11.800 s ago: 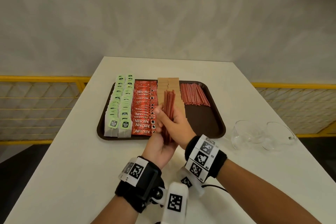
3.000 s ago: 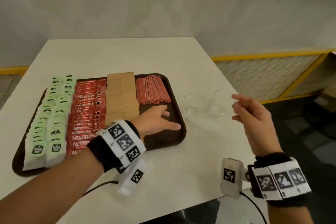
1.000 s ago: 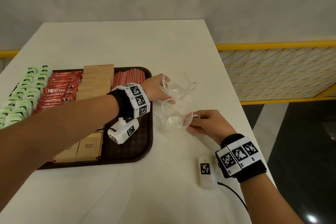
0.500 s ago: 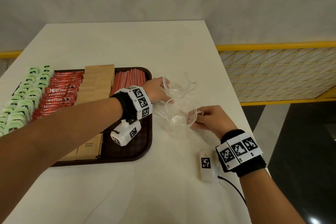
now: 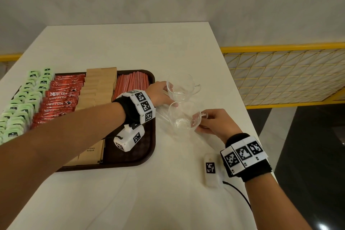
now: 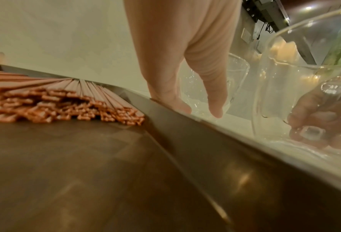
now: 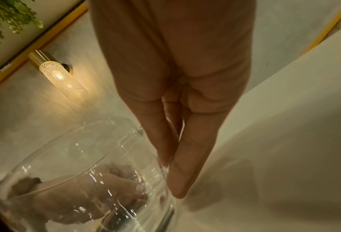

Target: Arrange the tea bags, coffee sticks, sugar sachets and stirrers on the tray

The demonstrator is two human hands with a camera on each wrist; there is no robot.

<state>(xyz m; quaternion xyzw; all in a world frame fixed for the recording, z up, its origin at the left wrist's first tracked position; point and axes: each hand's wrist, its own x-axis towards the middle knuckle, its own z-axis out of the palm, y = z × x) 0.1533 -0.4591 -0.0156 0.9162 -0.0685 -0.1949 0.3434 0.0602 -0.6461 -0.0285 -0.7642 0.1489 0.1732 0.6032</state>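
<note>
The brown tray (image 5: 149, 157) holds rows of green tea bags (image 5: 22, 102), red coffee sticks (image 5: 61, 99), brown sugar sachets (image 5: 99, 87) and red stirrers (image 5: 132, 82). Two clear glass cups stand on the table to its right. My left hand (image 5: 164, 95) reaches across the tray's right edge and grips the far cup (image 5: 182, 86) at its side. My right hand (image 5: 214, 123) pinches the handle of the near cup (image 5: 182, 119), which is tilted. The left wrist view shows the stirrers (image 6: 66, 102) and far cup (image 6: 237, 81). In the right wrist view the near cup (image 7: 76, 172) fills the lower left.
The white table (image 5: 130, 201) ends just right of the cups, with a yellow mesh railing (image 5: 280, 73) and dark floor beyond. The tray's front right corner is bare. A grey wall stands behind the table.
Three seconds ago the left hand lay on the tray and the right hung in the air; both now hold cups. In the last half second the near cup has tipped slightly.
</note>
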